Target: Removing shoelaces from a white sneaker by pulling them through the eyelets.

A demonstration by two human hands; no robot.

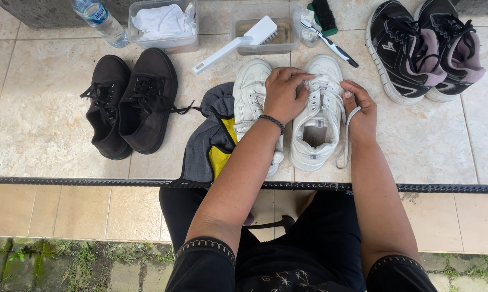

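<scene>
Two white sneakers stand side by side on the tiled ledge. My left hand [283, 93] rests on the laces of the right white sneaker [317, 121], fingers pinching near its tongue. My right hand [361, 111] grips a white lace [350, 127] that loops off that shoe's right side. The left white sneaker [250, 92] is partly hidden under my left forearm and lies on a grey and yellow cloth [211, 140].
A black sneaker pair [129, 103] sits at left, a black and pink pair [422, 46] at right. Behind are a white brush [238, 43] on a clear tub [265, 27], a toothbrush [330, 44], a tub with a rag [164, 22] and a water bottle [100, 20].
</scene>
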